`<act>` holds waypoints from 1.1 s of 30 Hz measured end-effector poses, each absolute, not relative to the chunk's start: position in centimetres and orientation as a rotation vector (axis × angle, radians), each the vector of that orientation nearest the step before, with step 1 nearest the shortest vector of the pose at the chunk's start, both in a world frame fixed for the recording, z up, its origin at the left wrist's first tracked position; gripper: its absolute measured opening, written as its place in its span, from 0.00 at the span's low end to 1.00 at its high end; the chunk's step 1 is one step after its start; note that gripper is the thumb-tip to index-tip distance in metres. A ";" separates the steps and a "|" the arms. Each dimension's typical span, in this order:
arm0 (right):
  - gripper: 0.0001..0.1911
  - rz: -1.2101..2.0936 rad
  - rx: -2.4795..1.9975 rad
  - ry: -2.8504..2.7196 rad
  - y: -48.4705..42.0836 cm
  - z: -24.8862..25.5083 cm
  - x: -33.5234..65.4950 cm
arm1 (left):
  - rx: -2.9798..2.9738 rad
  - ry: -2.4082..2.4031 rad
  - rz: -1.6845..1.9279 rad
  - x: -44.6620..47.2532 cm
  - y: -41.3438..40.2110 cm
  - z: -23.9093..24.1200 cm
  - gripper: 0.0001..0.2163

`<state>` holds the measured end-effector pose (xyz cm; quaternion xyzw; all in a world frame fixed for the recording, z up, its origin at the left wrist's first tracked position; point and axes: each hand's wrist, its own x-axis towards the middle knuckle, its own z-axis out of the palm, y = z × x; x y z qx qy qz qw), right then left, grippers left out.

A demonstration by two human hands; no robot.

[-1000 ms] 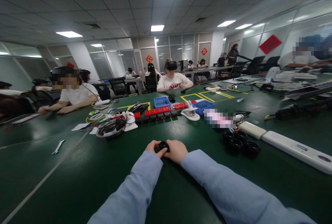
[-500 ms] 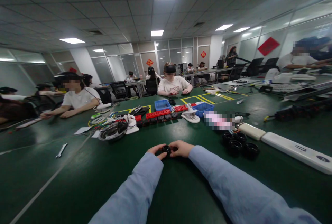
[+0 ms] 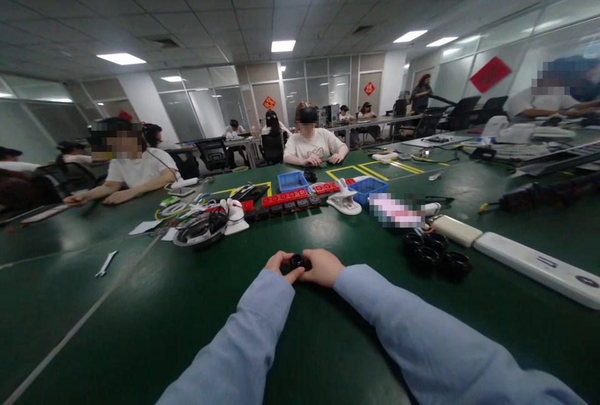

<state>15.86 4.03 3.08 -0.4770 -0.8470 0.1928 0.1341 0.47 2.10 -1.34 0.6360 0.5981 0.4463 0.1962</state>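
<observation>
A small black round part (image 3: 296, 261) with a ring-shaped top is held low over the green table, in the middle of the head view. My left hand (image 3: 282, 264) grips its left side, with thumb and fingers curved around it. From the right, my right hand (image 3: 322, 267) closes on the same part; the tips of its fingers are partly hidden. Several similar black round parts (image 3: 424, 257) stand in a cluster to the right of my hands.
A long white device (image 3: 534, 267) lies at the right. Beyond my hands are a red-and-black strip (image 3: 285, 199), a white clamp-like stand (image 3: 344, 200), blue trays (image 3: 293, 181) and a bowl of cables (image 3: 199, 233). A wrench (image 3: 107, 264) lies at left. A co-worker (image 3: 313, 142) sits opposite.
The camera tips down slightly, so the room shifts up in view. My right hand has come further left and sits closer around the black part, which stays between both hands.
</observation>
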 end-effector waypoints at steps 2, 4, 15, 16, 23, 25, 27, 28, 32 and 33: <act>0.14 0.419 -1.438 -2.479 3.3 3.4 15.3 | 1.797 1.734 1.272 0.5 2.2 -1.4 0.15; 0.15 0.349 -1.478 -2.500 3.0 3.6 14.9 | 1.791 1.737 1.277 0.5 2.3 -1.4 0.15; 0.19 1.075 -1.077 -2.488 5.5 3.4 17.8 | 1.804 1.523 1.151 -0.6 2.5 -1.5 0.18; 0.16 1.122 -1.067 -2.470 5.6 3.3 17.9 | 1.804 1.514 1.153 -0.7 2.5 -1.5 0.19; 0.09 1.140 -1.089 -2.341 5.9 2.2 17.5 | 1.785 1.503 1.157 -0.7 2.4 -1.6 0.19; 0.09 1.125 -1.090 -2.323 5.9 2.0 17.5 | 1.797 1.488 1.169 -0.6 2.2 -1.5 0.19; 0.09 1.104 -1.107 -2.311 5.9 2.0 17.5 | 1.802 1.506 1.191 -0.4 2.0 -1.2 0.18; 0.10 1.081 -1.124 -2.313 5.8 2.0 17.5 | 1.799 1.529 1.203 -0.3 1.9 -1.1 0.18; 0.13 0.812 -1.286 -2.371 5.1 2.3 16.8 | 1.772 1.671 1.225 0.1 1.7 -0.6 0.15; 0.14 0.725 -1.339 -2.387 4.8 2.3 16.5 | 1.768 1.698 1.223 0.2 1.7 -0.6 0.15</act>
